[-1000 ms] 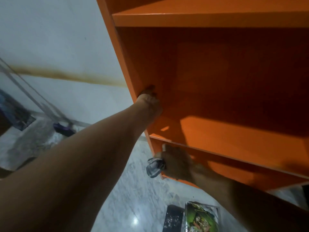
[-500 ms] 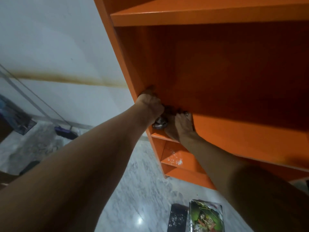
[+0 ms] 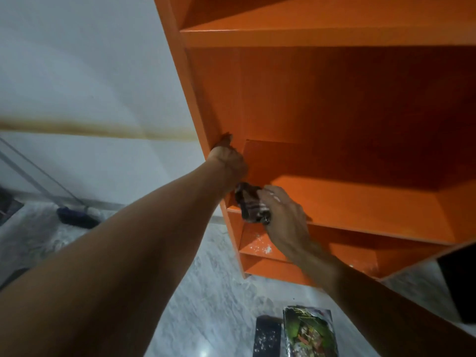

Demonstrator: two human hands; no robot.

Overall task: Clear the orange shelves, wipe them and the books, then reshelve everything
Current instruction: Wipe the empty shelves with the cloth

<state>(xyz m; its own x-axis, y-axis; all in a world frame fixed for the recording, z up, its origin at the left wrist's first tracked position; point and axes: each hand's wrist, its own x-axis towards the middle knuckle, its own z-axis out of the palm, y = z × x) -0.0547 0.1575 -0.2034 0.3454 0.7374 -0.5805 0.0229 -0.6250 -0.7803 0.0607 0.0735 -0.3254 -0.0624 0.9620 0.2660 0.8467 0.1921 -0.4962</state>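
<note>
The orange bookshelf [image 3: 334, 106] fills the right of the view, its boards bare of books. My left hand [image 3: 228, 161] grips the front edge of its left side panel. My right hand [image 3: 282, 215] holds a dark striped cloth [image 3: 251, 202] bunched against the front left corner of the middle shelf [image 3: 360, 202]. White dust specks lie on the lower shelf [image 3: 257, 247]. On the marble floor below lie a green-covered book [image 3: 309, 333] and a dark book [image 3: 266, 336] beside it.
A white wall [image 3: 90, 73] with a brownish stain band stands left of the shelf. A dark blue object [image 3: 77, 217] lies on the floor by the wall, near a slanting pole [image 3: 38, 171]. The floor [image 3: 219, 292] is grey marble.
My right hand rose with the cloth from below the middle shelf's front edge to its left corner, then slid a little outward toward the front. My left hand kept its grip on the side panel.
</note>
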